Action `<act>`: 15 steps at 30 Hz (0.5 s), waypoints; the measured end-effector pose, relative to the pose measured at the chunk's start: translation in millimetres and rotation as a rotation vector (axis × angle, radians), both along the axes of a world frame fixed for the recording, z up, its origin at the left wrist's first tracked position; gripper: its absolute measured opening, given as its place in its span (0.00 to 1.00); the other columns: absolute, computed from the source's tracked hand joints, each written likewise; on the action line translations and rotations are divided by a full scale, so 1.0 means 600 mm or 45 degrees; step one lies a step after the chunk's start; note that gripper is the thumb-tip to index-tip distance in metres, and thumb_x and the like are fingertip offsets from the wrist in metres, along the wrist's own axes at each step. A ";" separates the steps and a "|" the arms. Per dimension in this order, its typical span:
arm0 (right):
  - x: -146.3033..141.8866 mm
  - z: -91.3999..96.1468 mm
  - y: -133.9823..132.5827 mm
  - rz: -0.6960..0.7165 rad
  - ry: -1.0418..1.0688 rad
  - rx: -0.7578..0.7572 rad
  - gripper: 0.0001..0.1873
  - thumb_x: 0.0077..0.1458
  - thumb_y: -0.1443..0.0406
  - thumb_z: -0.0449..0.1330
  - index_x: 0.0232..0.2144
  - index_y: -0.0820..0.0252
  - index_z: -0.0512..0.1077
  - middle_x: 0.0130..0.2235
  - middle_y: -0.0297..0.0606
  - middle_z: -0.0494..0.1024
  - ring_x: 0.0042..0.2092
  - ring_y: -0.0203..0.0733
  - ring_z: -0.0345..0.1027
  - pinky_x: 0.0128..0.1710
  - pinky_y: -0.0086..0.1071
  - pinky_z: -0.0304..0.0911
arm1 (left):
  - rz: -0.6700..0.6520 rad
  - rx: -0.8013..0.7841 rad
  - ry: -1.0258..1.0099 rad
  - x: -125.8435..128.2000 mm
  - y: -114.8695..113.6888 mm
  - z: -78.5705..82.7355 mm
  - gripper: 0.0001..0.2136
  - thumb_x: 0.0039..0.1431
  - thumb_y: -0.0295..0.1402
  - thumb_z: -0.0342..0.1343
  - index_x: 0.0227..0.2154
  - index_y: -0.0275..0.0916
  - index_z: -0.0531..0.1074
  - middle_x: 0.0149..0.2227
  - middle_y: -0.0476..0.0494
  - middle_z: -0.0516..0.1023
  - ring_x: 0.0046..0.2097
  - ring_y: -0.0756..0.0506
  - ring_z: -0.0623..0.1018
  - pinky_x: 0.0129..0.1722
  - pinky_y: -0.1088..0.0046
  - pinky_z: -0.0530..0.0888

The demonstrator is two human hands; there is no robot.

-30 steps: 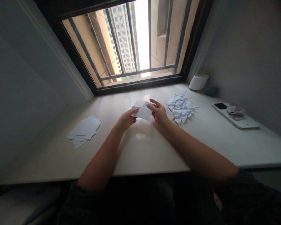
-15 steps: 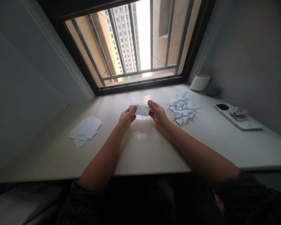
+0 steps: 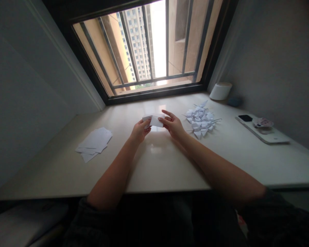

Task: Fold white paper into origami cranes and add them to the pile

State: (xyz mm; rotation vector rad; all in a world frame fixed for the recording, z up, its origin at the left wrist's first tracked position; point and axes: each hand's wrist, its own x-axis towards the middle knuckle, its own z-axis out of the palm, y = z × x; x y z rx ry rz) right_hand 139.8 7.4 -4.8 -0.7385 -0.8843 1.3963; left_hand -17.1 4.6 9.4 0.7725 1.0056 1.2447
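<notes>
Folded white paper (image 3: 157,121) held between two hands

The paper is above the middle of the white tabletop (image 3: 154,164), toward the far side, gripped at both ends, probably to steady its crease. Loose paper sheets (image 3: 94,140) lie to the left and a pile of folded paper pieces (image 3: 200,120) to the right, each apparently placed within easy reach. The left hand (image 3: 141,130) pinches the left end, thumb on top, fingers curled beneath. The right hand (image 3: 173,126) pinches the right end, one finger lifted clear. Both forearms reach forward, converging.
</notes>
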 end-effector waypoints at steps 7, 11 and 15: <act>0.002 0.006 -0.002 0.027 -0.019 0.031 0.36 0.28 0.60 0.74 0.44 0.58 0.72 0.25 0.27 0.74 0.27 0.33 0.65 0.26 0.29 0.59 | 0.015 -0.134 0.002 0.004 -0.008 0.016 0.10 0.46 0.33 0.65 0.32 0.39 0.73 0.27 0.51 0.72 0.25 0.55 0.67 0.23 0.80 0.62; 0.003 0.006 -0.003 0.038 -0.048 0.073 0.35 0.28 0.60 0.74 0.43 0.59 0.72 0.24 0.28 0.74 0.27 0.33 0.64 0.26 0.29 0.58 | 0.009 -0.116 0.036 0.001 -0.011 0.018 0.15 0.43 0.38 0.67 0.33 0.39 0.72 0.28 0.51 0.73 0.26 0.55 0.68 0.23 0.80 0.61; 0.004 0.003 -0.003 0.052 -0.076 0.101 0.34 0.30 0.60 0.74 0.44 0.59 0.72 0.25 0.29 0.75 0.28 0.33 0.64 0.27 0.30 0.58 | -0.001 -0.065 0.068 -0.002 -0.007 0.009 0.17 0.41 0.39 0.68 0.34 0.39 0.72 0.30 0.49 0.74 0.28 0.54 0.70 0.23 0.80 0.60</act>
